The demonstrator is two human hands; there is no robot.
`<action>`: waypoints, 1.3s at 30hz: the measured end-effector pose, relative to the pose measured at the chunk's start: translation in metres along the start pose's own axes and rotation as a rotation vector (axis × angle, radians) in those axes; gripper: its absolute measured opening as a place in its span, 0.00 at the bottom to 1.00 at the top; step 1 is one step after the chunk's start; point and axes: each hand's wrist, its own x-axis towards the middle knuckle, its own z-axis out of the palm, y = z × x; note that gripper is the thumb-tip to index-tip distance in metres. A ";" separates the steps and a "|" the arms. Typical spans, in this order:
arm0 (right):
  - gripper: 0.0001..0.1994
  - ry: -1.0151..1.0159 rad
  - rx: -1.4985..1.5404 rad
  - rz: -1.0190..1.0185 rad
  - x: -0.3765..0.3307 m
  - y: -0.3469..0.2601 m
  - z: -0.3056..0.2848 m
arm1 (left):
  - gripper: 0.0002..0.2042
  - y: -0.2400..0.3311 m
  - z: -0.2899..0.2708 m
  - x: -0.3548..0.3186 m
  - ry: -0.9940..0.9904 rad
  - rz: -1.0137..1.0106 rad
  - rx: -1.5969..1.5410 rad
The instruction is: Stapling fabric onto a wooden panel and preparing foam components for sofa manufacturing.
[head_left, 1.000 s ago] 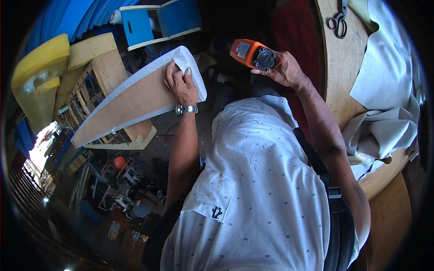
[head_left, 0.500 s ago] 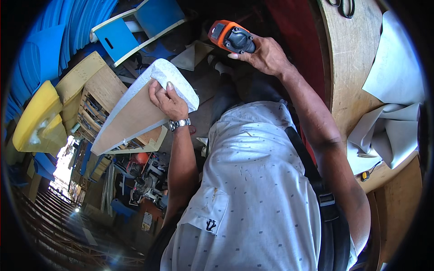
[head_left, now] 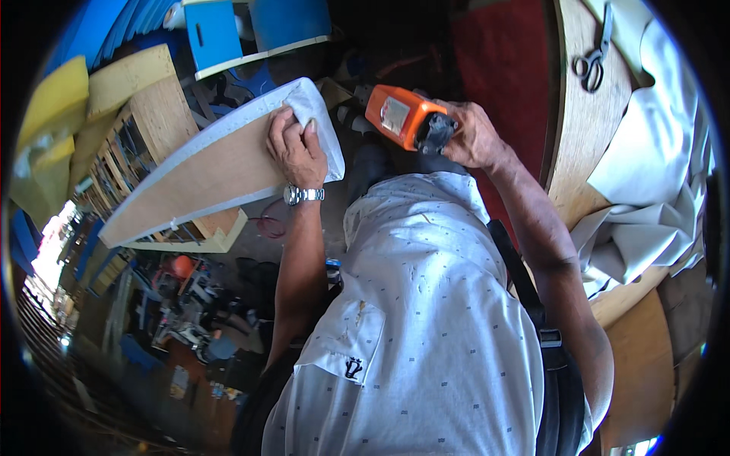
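Note:
My left hand [head_left: 299, 156], with a metal watch at the wrist, is closed on the wide end of a long tapered panel [head_left: 205, 163]. The panel has a brown board face, and pale cloth [head_left: 312, 102] wraps over its rim. The fingers lie on the board and the thumb presses the folded cloth near the corner. To the right, my right hand [head_left: 475, 137] grips an orange and black staple gun [head_left: 401, 118] by its black end. A gap separates the staple gun from the panel. The gun's handle is mostly hidden by the hand.
A wooden table [head_left: 574, 99] at the right bears black-handled scissors [head_left: 589, 70] and crumpled pale sheet material [head_left: 631, 235]. Yellow foam pieces [head_left: 53, 114] and a wooden frame [head_left: 156, 114] stand at the left. Blue panels [head_left: 289, 26] lie beyond; tools clutter the lower left.
The panel has swung leftward and shows more of its brown face. My right hand has lowered and turned the staple gun, moving slightly right. The view has shifted, bringing the scissors fully into sight.

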 end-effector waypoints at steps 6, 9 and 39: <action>0.29 -0.199 -0.022 0.060 0.027 -0.035 0.028 | 0.06 -0.016 -0.011 0.000 0.054 -0.102 -0.165; 0.29 -0.247 -0.059 0.053 0.035 -0.039 0.036 | 0.06 -0.022 -0.013 -0.001 0.040 -0.086 -0.189; 0.26 -0.298 -0.210 0.108 -0.005 -0.049 0.021 | 0.14 0.009 -0.004 0.023 0.059 -0.447 -0.010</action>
